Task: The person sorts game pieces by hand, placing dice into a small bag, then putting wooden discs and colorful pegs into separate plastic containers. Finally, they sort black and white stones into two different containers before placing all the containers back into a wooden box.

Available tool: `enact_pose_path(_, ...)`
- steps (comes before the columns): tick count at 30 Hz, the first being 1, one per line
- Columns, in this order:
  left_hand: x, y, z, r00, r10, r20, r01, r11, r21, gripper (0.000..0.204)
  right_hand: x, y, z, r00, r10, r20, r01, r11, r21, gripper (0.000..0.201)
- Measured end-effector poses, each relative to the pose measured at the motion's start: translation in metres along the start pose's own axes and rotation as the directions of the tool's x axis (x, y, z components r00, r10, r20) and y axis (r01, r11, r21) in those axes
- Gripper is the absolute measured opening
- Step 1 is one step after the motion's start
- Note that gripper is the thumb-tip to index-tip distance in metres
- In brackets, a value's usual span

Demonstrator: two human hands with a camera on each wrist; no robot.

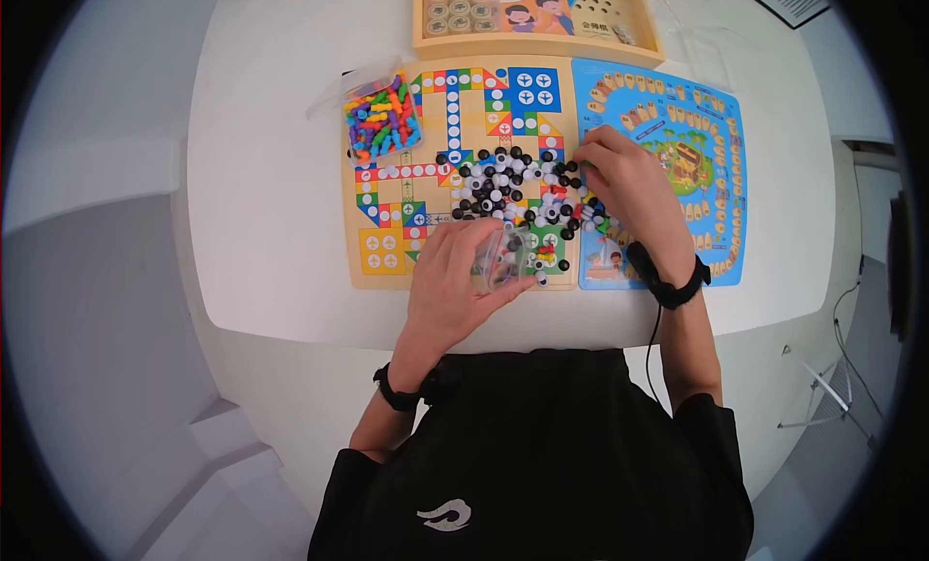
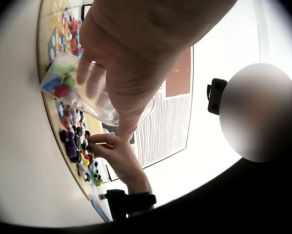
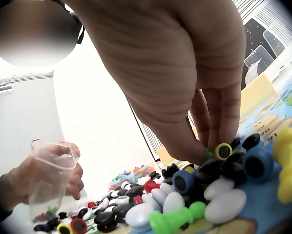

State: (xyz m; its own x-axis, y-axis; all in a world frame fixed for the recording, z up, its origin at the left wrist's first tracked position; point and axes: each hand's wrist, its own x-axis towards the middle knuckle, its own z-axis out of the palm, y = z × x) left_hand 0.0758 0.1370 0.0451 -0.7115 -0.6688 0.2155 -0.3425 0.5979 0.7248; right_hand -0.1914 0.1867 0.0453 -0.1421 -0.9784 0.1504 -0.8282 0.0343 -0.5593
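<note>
My left hand (image 1: 452, 276) holds a clear plastic zip bag (image 1: 498, 261) near the front edge of the board. A few coloured pawns lie in the bottom of the bag (image 2: 63, 83), among them green, blue and red. My right hand (image 1: 629, 179) reaches down to the right side of a heap of black and white round pieces (image 1: 498, 184). In the right wrist view its thumb and fingertips pinch a small pawn with a yellow-rimmed base (image 3: 224, 151). Around it lie a blue pawn (image 3: 258, 165), a yellow pawn (image 3: 288, 163) and a green pawn (image 3: 177, 218), mixed with the round pieces.
Under the heap lies a ludo-style board (image 1: 387, 256), with a blue game board (image 1: 721, 174) beside it. An open bag of coloured pawns (image 1: 384, 121) sits at the board's upper left. Behind stands a wooden box (image 1: 542, 48) with round wooden chess pieces (image 1: 460, 10).
</note>
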Motion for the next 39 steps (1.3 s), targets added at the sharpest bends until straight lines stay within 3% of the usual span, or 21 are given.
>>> enact_pose_path(2, 0.000, -0.001, 0.000, 1.000, 0.001, -0.014, -0.001, 1.000, 0.002, 0.074, 0.001, -0.010, -0.009, 1.000, 0.010, 0.011, -0.010, 1.000, 0.014, 0.018)
enact_pose_path(4, 0.001, 0.000, 0.002, 1.000, 0.006, -0.015, -0.006, 1.000, 0.000, 0.074, -0.006, -0.040, -0.028, 0.995, 0.030, 0.096, -0.067, 0.906, 0.418, 0.025)
enact_pose_path(5, 0.002, 0.000, 0.002, 1.000, 0.005, -0.010, -0.005, 1.000, -0.003, 0.074, -0.009, -0.051, -0.030, 0.995, 0.036, 0.098, -0.074, 0.905, 0.419, 0.025)
enact_pose_path(7, 0.003, 0.000, 0.004, 1.000, -0.009, 0.003, 0.008, 1.000, 0.007, 0.074, -0.014, -0.067, -0.030, 0.988, -0.136, 0.076, 0.071, 0.829, 0.555, 0.025)
enact_pose_path(9, 0.005, 0.001, 0.004, 1.000, -0.005, 0.007, 0.005, 1.000, -0.004, 0.073, -0.017, -0.063, -0.031, 0.985, -0.150, 0.090, 0.075, 0.828, 0.556, 0.025)
enact_pose_path(11, 0.004, 0.001, 0.003, 1.000, -0.005, 0.003, 0.005, 1.000, -0.012, 0.072, -0.016, -0.042, -0.030, 0.998, -0.055, -0.016, 0.057, 0.918, 0.394, 0.023)
enact_pose_path(15, 0.003, -0.001, 0.002, 1.000, -0.008, 0.007, 0.008, 1.000, -0.021, 0.074, -0.024, -0.005, -0.025, 0.990, 0.129, 0.054, -0.134, 0.985, 0.104, 0.021)
enact_pose_path(16, 0.003, -0.001, 0.003, 1.000, -0.002, 0.007, 0.002, 1.000, -0.022, 0.074, -0.025, -0.002, -0.023, 0.994, 0.099, 0.038, -0.101, 0.992, 0.070, 0.021)
enact_pose_path(23, 0.003, 0.001, 0.002, 1.000, 0.002, 0.027, -0.001, 1.000, -0.014, 0.075, -0.026, -0.002, -0.015, 0.997, 0.073, -0.006, -0.073, 0.997, 0.018, 0.021)
enact_pose_path(29, 0.003, 0.001, 0.002, 0.999, 0.005, 0.043, -0.004, 1.000, -0.026, 0.074, -0.024, 0.003, -0.019, 0.983, 0.152, 0.105, -0.161, 0.983, 0.086, 0.019)
enact_pose_path(32, 0.002, 0.000, 0.002, 0.999, -0.001, 0.048, 0.002, 1.000, -0.021, 0.074, -0.025, -0.002, -0.020, 0.987, 0.155, 0.033, -0.158, 0.977, 0.143, 0.017)
enact_pose_path(34, 0.001, 0.000, 0.003, 0.999, 0.010, 0.040, -0.009, 1.000, -0.028, 0.074, -0.027, -0.008, -0.020, 0.999, 0.034, 0.013, -0.036, 0.987, 0.156, 0.016)
enact_pose_path(39, 0.003, 0.000, 0.002, 0.999, 0.010, 0.048, -0.009, 1.000, -0.028, 0.073, -0.027, -0.006, -0.010, 0.997, -0.054, 0.064, 0.049, 0.996, 0.075, 0.018)
